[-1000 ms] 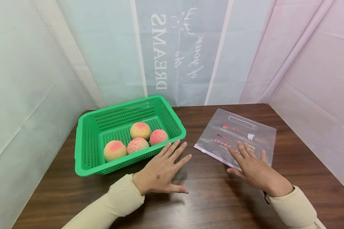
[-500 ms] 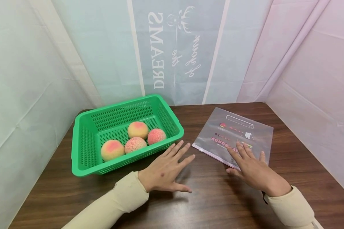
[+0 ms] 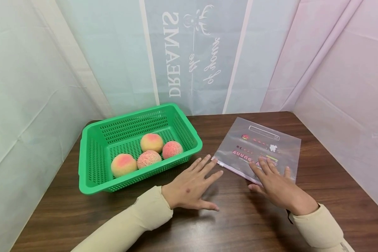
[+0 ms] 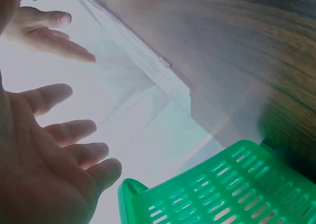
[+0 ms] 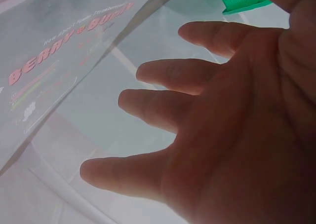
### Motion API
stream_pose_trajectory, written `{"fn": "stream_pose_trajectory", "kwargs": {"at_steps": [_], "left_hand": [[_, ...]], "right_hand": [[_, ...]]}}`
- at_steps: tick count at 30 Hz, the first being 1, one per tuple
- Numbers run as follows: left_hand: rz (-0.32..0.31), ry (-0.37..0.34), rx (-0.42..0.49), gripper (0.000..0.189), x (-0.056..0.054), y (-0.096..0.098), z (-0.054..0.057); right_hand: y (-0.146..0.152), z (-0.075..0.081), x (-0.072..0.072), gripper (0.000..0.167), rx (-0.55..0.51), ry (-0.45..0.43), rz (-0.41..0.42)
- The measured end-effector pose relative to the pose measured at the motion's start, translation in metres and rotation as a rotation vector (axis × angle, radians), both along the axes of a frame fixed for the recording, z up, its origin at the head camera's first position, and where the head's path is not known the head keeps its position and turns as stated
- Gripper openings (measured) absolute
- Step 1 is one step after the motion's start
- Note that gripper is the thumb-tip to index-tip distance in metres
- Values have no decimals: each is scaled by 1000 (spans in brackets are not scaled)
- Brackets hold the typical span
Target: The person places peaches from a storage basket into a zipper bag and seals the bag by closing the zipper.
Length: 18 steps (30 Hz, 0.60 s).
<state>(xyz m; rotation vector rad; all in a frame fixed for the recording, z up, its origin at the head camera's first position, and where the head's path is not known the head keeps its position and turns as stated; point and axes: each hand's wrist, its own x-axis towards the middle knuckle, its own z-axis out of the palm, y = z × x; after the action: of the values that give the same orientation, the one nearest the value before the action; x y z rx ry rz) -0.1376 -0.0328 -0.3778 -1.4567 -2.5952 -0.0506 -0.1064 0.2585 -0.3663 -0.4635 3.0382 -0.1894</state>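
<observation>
My left hand, fingers spread and palm down, hovers over the table between the green basket and the bag and holds nothing. Its fingertips come close to the corner of a translucent zip bag printed with pink letters. Above the bag's near edge is my right hand, also spread and holding nothing. In the right wrist view the bag appears apart from the fingers. A green plastic basket stands at the left with several peaches inside, among them a yellow-pink peach and a speckled pink peach.
Everything rests on a dark wooden table. A printed pale-blue curtain closes off the back, and pale sheets hang at both sides.
My left hand has moved right, away from the basket and toward the bag's near corner. The right hand has hardly moved. The camera view shifted slightly.
</observation>
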Motion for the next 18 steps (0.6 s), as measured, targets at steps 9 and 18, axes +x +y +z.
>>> {"fn": "stream_pose_trajectory", "kwargs": {"at_steps": [9, 18], "left_hand": [[-25, 28, 4, 93, -4, 9, 0], [-44, 13, -3, 92, -6, 19, 1]], "right_hand": [[1, -2, -1, 69, 7, 4, 0], [1, -4, -3, 70, 24, -5, 9]]}}
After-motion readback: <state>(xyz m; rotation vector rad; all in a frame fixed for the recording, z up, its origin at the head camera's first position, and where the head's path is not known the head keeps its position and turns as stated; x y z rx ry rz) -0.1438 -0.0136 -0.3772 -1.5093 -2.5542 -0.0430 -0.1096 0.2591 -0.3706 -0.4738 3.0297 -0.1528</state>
